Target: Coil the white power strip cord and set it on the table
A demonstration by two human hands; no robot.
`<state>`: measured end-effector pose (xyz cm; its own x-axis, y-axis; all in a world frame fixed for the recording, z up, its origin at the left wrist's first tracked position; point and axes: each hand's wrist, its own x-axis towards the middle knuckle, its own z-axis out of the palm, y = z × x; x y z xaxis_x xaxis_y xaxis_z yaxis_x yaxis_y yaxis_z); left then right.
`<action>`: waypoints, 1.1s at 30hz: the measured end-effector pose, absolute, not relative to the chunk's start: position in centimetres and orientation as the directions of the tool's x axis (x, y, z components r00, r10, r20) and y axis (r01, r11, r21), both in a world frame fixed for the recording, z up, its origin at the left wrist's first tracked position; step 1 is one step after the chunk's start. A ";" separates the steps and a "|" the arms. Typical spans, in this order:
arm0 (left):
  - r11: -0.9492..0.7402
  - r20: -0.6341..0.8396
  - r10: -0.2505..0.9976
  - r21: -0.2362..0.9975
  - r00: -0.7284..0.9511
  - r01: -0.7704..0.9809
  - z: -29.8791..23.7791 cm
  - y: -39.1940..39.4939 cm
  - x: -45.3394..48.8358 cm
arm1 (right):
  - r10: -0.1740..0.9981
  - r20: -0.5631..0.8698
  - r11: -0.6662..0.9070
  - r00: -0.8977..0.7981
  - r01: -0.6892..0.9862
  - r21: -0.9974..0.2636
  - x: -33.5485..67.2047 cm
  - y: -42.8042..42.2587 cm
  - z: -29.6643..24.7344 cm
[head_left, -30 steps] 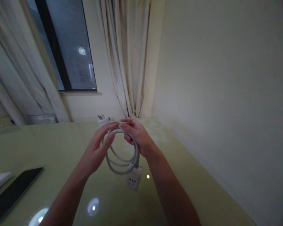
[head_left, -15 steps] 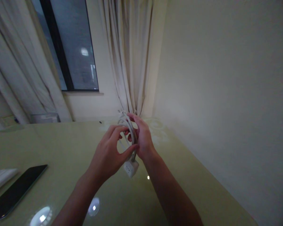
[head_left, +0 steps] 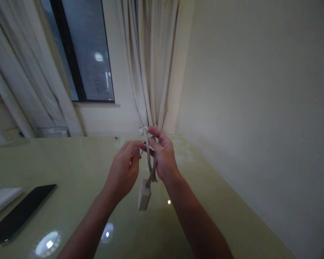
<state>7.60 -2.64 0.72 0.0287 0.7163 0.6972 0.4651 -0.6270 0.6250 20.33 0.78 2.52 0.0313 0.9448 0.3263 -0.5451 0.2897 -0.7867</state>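
Up above the pale green desk (head_left: 70, 169), both hands meet near the middle of the view around a white cable (head_left: 149, 162) gathered into a narrow, edge-on bundle of loops. The right hand (head_left: 164, 160) sits at three o'clock of the bundle, its fingers (head_left: 157, 135) curled round the loops and closed on them, with the cable's top end poking out just above the fingertips. The left hand (head_left: 123, 172) sits at nine o'clock, its fingers (head_left: 133, 148) pressed together in a pinch on the upper part of the cable, close against the right hand's fingertips. At six o'clock of the bundle a white socket block (head_left: 144, 194) hangs from the cable, clear of the desk. Well apart, at eight o'clock of the hands, a dark phone (head_left: 21, 213) lies flat on the desk, with a white flat object (head_left: 2, 200) just beside it at its ten o'clock. At twelve o'clock a cream curtain (head_left: 151, 64) hangs in the corner beside a dark window (head_left: 81, 54).
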 end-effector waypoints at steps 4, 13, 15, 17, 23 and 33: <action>-0.631 0.731 0.681 0.558 0.042 0.538 1.0 -2.8 7.7 | 0.942 0.328 0.316 0.063 -0.488 -0.814 20.2 1.0 2.3; -0.651 0.728 0.685 0.616 -0.005 0.444 0.5 -2.5 8.2 | 0.916 0.387 0.392 0.106 -0.443 -0.807 19.9 0.8 2.2; -0.671 0.709 0.701 0.691 -0.074 0.268 0.4 -2.6 8.6 | 0.900 0.384 0.435 0.205 -0.419 -0.797 20.1 1.2 2.1; -0.674 0.673 0.714 0.735 -0.192 0.074 0.6 -2.9 8.8 | 0.893 0.341 0.446 0.294 -0.470 -0.762 20.6 1.7 2.2; -0.561 0.405 0.820 0.709 -0.404 -0.429 2.4 -2.8 7.0 | 0.860 0.289 0.510 0.421 -0.671 -0.539 23.2 2.0 3.9; -0.403 0.062 0.856 0.703 -0.513 -0.586 0.4 0.5 4.6 | 0.891 0.447 0.370 0.082 -0.701 -0.609 25.8 -0.6 6.1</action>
